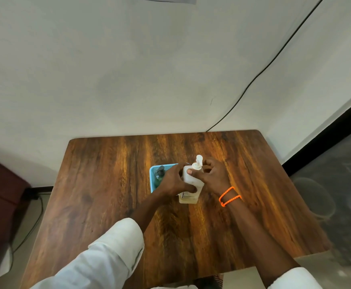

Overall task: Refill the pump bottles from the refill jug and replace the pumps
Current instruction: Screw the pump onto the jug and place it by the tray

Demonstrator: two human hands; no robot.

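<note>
A white pump bottle (190,181) with pale yellow liquid at its bottom stands on the wooden table (107,184). Its white pump (198,162) sits on the neck. My left hand (175,182) wraps the bottle's body from the left. My right hand (213,174) grips the bottle's shoulder and pump collar from the right, thumb across the front. Behind my left hand a dark green pump bottle (160,174) stands in a light blue basket (152,180). The refill jug is not in view.
The table stands against a pale wall. A black cable (264,69) runs down the wall to the table's back edge. An orange bead bracelet (229,196) circles my right wrist. To the right lies grey floor; a dark red seat (1,184) is at left.
</note>
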